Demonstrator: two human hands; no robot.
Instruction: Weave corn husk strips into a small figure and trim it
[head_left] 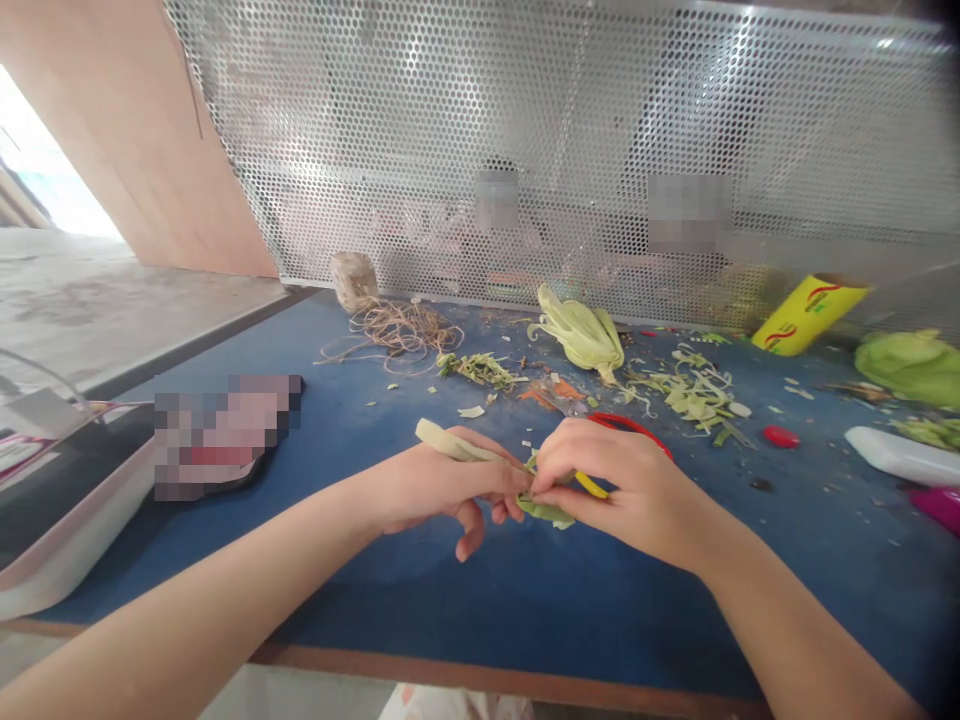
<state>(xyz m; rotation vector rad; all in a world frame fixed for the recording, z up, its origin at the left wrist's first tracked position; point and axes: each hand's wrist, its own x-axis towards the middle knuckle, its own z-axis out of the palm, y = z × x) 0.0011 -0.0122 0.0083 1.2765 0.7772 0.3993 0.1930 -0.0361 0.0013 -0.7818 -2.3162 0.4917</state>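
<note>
My left hand (450, 490) is closed round a pale green strip of husk (450, 442) that sticks out to the upper left above the blue table (465, 600). My right hand (615, 480) pinches the other end of that folded husk piece (547, 512), and a small yellow bit (592, 487) shows under its fingers. Both hands meet over the middle of the table. A red loop (634, 425) lies just behind my right hand.
A husked bundle (581, 330) and green scraps (694, 395) lie at the back, with a twine tangle (401, 330), a yellow roll (806, 310), green leaves (911, 365) and a white object (900, 455) at right. A tray (67, 520) sits at left. A perforated metal screen (525, 150) stands behind.
</note>
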